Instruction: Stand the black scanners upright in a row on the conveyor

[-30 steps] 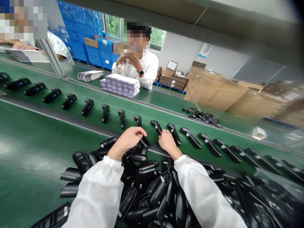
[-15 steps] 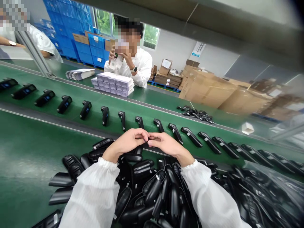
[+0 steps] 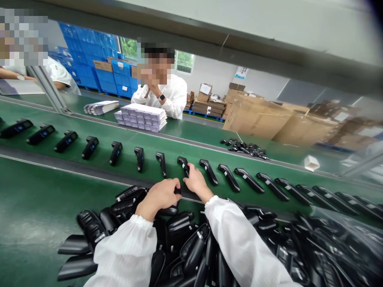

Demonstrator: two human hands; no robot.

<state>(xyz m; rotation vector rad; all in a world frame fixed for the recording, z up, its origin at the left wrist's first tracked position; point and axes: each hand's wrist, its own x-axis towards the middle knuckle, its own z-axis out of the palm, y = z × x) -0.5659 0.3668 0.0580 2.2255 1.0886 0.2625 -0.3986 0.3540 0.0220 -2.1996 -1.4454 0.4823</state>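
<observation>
My right hand (image 3: pixel 196 181) reaches to the row on the green belt, its fingers closed round the lower end of a black angled handheld device (image 3: pixel 182 161). The device's bent head points away from me and still lies in line with its neighbours. My left hand (image 3: pixel 161 196) is beside it at the near edge of the belt, fingers curled down over a black plastic piece (image 3: pixel 177 191); most of that piece is hidden by the hand. Below both hands spreads a heap of black plastic shells (image 3: pixel 191 255), several bearing small white labels.
The belt (image 3: pixel 98 171) carries several black devices, those at left showing blue displays. Across it, a person in white (image 3: pixel 176 93) sits behind stacked white boxes (image 3: pixel 143 115). A pile of small black parts (image 3: pixel 245 148) and a clear plastic bag (image 3: pixel 347 227) lie at right.
My hands, earlier together fingertip to fingertip, have parted. The right has moved onto a device in the row; the left has dropped to a black piece. The row sits further right and lower in view.
</observation>
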